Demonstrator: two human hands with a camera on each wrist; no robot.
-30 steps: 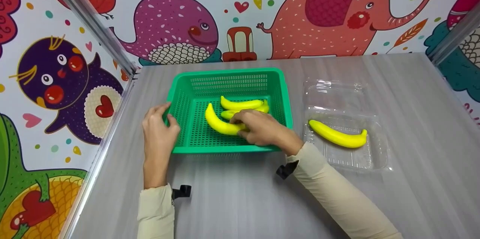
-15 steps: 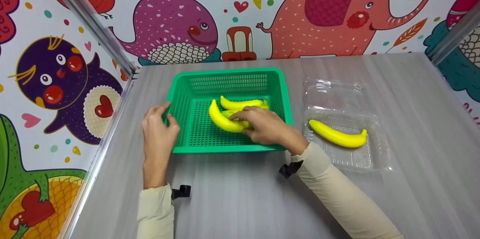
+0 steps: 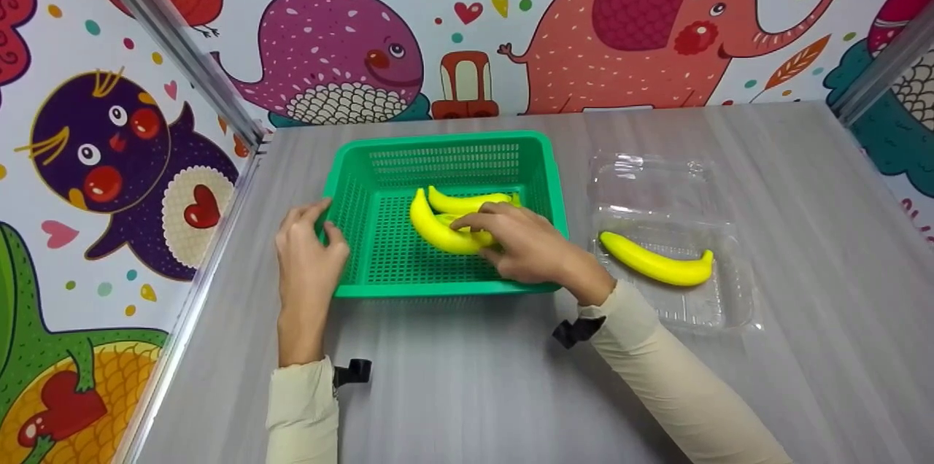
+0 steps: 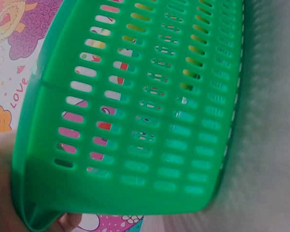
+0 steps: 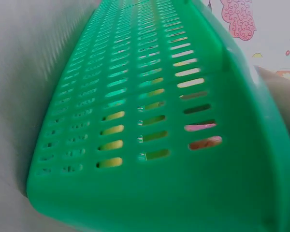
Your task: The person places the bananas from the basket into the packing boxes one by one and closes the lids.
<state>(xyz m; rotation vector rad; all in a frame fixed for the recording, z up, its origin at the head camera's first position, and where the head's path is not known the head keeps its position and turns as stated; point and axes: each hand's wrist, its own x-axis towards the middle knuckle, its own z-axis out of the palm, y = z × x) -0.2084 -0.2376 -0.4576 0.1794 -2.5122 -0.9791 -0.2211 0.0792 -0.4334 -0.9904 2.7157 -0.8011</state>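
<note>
A green plastic basket stands on the table. My left hand grips its left rim between thumb and fingers; part of that hand shows beside the rim in the left wrist view. Inside the basket, my right hand holds a yellow banana by its right end, thumb on the near side. Behind it lies another banana. A third, between these two, is mostly hidden by the hand. The basket's slotted wall fills most of the right wrist view, with yellow showing through some slots.
Right of the basket, a clear plastic clamshell box lies with its lid open towards the back. One banana rests in its near half. A cartoon-printed wall closes the back, and another printed panel stands at the left.
My right hand has shifted slightly right and the banana in it has moved right and a little away from me. The left hand and basket stay put.
</note>
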